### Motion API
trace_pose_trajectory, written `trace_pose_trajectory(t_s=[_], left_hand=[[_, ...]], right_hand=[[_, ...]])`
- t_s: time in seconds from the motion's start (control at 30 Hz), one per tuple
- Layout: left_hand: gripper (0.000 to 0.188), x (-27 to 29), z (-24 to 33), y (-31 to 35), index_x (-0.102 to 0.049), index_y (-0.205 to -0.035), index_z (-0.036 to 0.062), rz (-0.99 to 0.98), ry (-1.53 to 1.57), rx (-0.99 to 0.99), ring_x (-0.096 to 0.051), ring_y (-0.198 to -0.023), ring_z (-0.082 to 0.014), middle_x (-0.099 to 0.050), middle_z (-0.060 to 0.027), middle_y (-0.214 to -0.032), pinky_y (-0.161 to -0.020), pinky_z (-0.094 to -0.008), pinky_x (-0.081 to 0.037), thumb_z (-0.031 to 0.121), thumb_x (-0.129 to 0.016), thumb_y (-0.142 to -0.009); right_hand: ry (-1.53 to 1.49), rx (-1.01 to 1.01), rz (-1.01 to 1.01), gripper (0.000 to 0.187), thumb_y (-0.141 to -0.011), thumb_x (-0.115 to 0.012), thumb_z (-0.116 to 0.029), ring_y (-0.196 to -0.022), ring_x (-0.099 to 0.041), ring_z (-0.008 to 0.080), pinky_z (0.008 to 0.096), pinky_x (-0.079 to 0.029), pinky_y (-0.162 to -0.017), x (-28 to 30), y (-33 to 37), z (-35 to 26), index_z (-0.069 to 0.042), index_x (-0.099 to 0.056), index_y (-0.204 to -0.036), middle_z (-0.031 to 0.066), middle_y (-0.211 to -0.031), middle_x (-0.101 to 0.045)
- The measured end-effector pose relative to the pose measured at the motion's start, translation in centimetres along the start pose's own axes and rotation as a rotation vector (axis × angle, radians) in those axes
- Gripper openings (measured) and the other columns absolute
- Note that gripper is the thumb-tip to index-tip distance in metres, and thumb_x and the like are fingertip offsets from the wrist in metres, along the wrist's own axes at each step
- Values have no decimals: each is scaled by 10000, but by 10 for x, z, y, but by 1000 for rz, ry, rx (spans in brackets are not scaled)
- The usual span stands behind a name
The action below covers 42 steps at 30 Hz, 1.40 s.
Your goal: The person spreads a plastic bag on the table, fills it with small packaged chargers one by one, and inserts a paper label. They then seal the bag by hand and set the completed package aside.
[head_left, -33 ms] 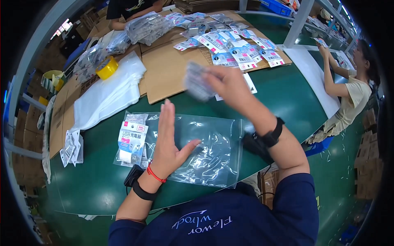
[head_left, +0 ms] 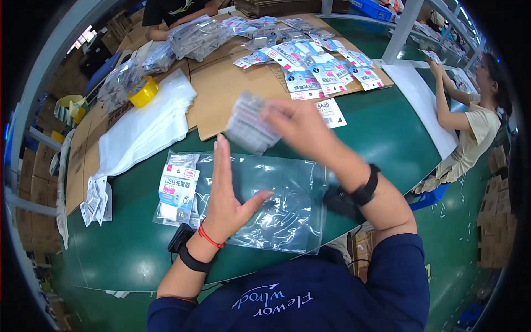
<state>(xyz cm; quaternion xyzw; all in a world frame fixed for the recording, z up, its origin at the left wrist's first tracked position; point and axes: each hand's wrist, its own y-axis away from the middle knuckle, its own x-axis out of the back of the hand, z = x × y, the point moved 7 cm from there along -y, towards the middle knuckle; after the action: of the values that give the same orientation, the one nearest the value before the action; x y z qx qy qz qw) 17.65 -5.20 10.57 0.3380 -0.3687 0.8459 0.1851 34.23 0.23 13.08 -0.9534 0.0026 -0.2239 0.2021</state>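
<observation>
My right hand (head_left: 296, 122) grips a clear-wrapped retail packet (head_left: 251, 124), smeared by motion, above the green table. My left hand (head_left: 228, 196) is held edge-down over a large clear plastic bag (head_left: 282, 205), fingers straight and thumb stretched out to the right. It holds nothing. At the bag's left end lies a blue-and-white USB charger packet (head_left: 178, 185), with at least one more beneath it. Clear film shows around these packets, though I cannot tell whether they are fully inside the bag.
Charger packets (head_left: 326, 72) spread over cardboard (head_left: 238, 105) at the back. Yellow tape (head_left: 144, 92) rests on flat clear bags (head_left: 146, 127) at left, near white cards (head_left: 97, 202). A printed label card (head_left: 331, 113) lies on the table. A co-worker (head_left: 475, 110) sits at right.
My right hand and the packet have shifted slightly left and down, uncovering more of the printed label card. My left hand is almost unchanged.
</observation>
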Motion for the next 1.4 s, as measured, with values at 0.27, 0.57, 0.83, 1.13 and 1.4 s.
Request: trace_pose_trajectory(t_s=[0.27,0.57,0.83,1.13,1.4], left_hand=[[591,11,-63,28,-279,-1396,-23,421,883,496,-418,-1237,-216,-411,-144,-1353,-1040,-337,-324,148,-568,-910],[394,-6,-64,26,-434,-1272,-21,528,1340,676,-522,-1057,-128,-541,-82,-1188,-917,-280,-412,154,-546,-938],[291,2,-57,29,-565,-1126,-20,425,1081,565,-565,-951,-99,-631,-58,-1041,-837,-249,-440,199,-570,-934],[280,-6,-58,28,-591,-1107,-12,417,1030,561,-571,-923,-91,-645,-60,-1018,-807,-242,-450,202,-586,-927],[267,-29,-43,13,-605,-1103,-9,304,988,510,-569,-925,-102,-640,-55,-1028,-812,-249,-452,190,-583,-927]], right_hand=[[-109,51,-40,505,-892,-614,-267,-1111,-554,188,310,-445,-922,-22,-19,-24,-17,-471,-1307,137,-1245,-567],[721,-486,350,792,-823,-654,-377,-1101,-566,326,386,-469,-873,139,-52,182,52,-300,-1386,252,-1265,-515],[-692,-272,299,605,-883,-572,-151,-1101,-558,221,327,-463,-893,134,-22,149,-1,-299,-1402,149,-1246,-530],[-303,-310,312,589,-907,-573,-226,-1128,-539,279,353,-450,-927,82,-13,109,-5,-326,-1394,187,-1287,-495],[737,-345,297,682,-847,-525,-549,-1053,-597,276,400,-462,-878,101,-48,141,-6,-500,-1259,231,-1098,-618]])
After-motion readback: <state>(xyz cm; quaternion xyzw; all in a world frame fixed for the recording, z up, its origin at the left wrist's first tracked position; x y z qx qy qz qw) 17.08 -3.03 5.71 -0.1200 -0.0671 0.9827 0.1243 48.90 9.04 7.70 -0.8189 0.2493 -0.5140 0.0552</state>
